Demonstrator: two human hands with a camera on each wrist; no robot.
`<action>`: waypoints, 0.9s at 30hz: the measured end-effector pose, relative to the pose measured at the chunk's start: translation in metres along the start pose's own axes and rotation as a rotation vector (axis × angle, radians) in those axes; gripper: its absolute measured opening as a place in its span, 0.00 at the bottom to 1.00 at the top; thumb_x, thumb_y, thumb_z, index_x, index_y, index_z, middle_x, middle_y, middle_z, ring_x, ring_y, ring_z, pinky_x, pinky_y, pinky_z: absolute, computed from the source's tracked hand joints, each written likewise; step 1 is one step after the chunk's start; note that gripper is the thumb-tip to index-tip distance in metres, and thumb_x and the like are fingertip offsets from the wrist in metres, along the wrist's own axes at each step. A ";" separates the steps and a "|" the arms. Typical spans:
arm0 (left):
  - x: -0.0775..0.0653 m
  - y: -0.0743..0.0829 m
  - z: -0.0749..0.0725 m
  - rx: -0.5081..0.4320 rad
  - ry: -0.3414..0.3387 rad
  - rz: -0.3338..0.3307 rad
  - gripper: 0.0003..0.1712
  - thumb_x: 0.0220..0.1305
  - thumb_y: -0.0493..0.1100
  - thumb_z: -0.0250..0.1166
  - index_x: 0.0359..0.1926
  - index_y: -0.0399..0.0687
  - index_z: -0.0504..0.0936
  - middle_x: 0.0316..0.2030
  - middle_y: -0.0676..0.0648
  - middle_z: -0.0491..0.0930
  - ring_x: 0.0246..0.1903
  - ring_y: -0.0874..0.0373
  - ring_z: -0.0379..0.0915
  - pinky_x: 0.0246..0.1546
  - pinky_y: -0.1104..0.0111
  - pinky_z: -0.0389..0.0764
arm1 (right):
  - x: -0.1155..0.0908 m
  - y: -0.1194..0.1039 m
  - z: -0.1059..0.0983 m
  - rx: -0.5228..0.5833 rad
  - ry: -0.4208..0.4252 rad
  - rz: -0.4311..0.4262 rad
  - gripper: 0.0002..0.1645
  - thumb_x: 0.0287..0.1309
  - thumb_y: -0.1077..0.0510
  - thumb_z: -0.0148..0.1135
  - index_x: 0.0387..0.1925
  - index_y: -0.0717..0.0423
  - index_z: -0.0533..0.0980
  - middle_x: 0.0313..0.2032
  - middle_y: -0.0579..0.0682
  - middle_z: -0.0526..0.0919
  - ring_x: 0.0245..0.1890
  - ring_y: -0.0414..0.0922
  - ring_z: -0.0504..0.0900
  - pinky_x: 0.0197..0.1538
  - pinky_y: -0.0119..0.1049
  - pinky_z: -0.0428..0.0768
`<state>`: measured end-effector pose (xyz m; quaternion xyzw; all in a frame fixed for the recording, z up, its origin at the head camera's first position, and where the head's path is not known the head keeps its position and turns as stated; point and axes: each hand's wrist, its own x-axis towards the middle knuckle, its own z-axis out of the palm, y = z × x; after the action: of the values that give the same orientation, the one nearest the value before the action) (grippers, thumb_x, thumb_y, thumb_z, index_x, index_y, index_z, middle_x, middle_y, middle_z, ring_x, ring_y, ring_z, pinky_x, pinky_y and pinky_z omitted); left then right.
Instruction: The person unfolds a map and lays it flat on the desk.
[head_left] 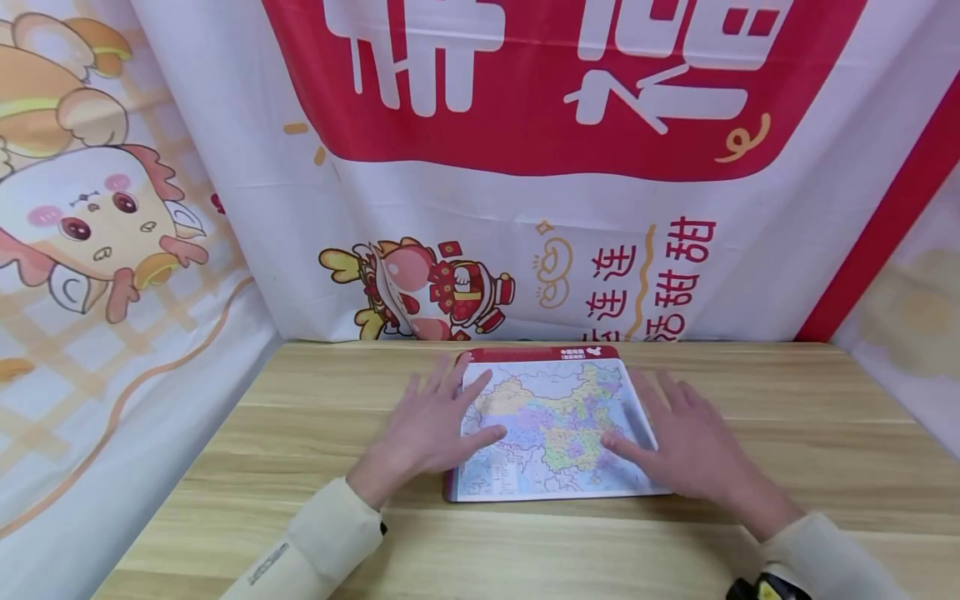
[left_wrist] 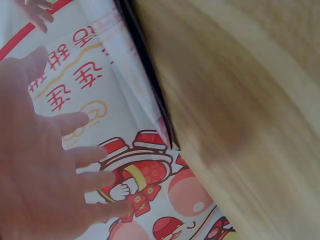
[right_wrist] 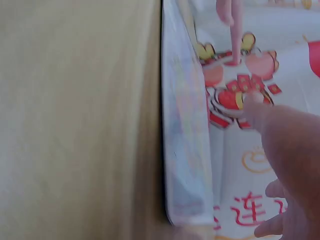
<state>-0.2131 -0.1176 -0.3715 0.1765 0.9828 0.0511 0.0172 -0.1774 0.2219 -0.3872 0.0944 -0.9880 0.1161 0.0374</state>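
A flat map board [head_left: 536,433] with rounded corners, a red header strip and a coloured map of China lies on the wooden table. My left hand [head_left: 431,425] is over its left edge, fingers spread and thumb reaching in above the map. On the opposite side, my right hand [head_left: 693,442] has its fingers extended along the right edge, its thumb overlapping the map in the head view. Neither hand grips anything. From the left wrist, the spread left palm [left_wrist: 40,165] shows, with the board [left_wrist: 145,70] seen edge-on. The right wrist view shows the right thumb [right_wrist: 287,135] beyond the board's near edge.
The wooden table [head_left: 300,442] carries the board near its back edge. Behind it hangs a white cloth [head_left: 465,200] with red lettering and a cartoon figure. Patterned cloth walls [head_left: 172,400] stand at the left and right. A dark watch-like device [head_left: 768,587] sits at the right wrist.
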 end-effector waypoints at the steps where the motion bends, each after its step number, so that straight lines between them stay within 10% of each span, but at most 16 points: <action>1: 0.001 0.000 0.001 -0.007 -0.018 0.006 0.51 0.67 0.80 0.56 0.85 0.72 0.54 0.87 0.48 0.43 0.87 0.41 0.33 0.83 0.34 0.45 | -0.002 -0.003 0.003 0.012 0.003 -0.015 0.66 0.61 0.13 0.50 0.85 0.50 0.52 0.80 0.72 0.57 0.76 0.80 0.59 0.72 0.81 0.60; 8: 0.010 -0.002 0.009 -0.055 -0.116 0.034 0.46 0.73 0.72 0.57 0.85 0.69 0.56 0.87 0.50 0.48 0.87 0.43 0.35 0.82 0.35 0.51 | -0.016 -0.023 0.026 0.050 0.034 -0.086 0.58 0.64 0.21 0.60 0.80 0.54 0.64 0.74 0.72 0.70 0.71 0.78 0.69 0.69 0.76 0.70; 27: 0.006 0.001 0.009 -0.064 -0.312 0.026 0.43 0.75 0.67 0.59 0.84 0.63 0.60 0.86 0.48 0.51 0.86 0.46 0.46 0.81 0.36 0.56 | -0.022 -0.022 0.037 0.038 -0.086 0.010 0.65 0.56 0.17 0.63 0.80 0.56 0.63 0.76 0.72 0.65 0.75 0.76 0.63 0.69 0.74 0.72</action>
<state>-0.2174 -0.1136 -0.3807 0.1942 0.9637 0.0548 0.1748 -0.1533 0.1965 -0.4200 0.0950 -0.9868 0.1310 -0.0074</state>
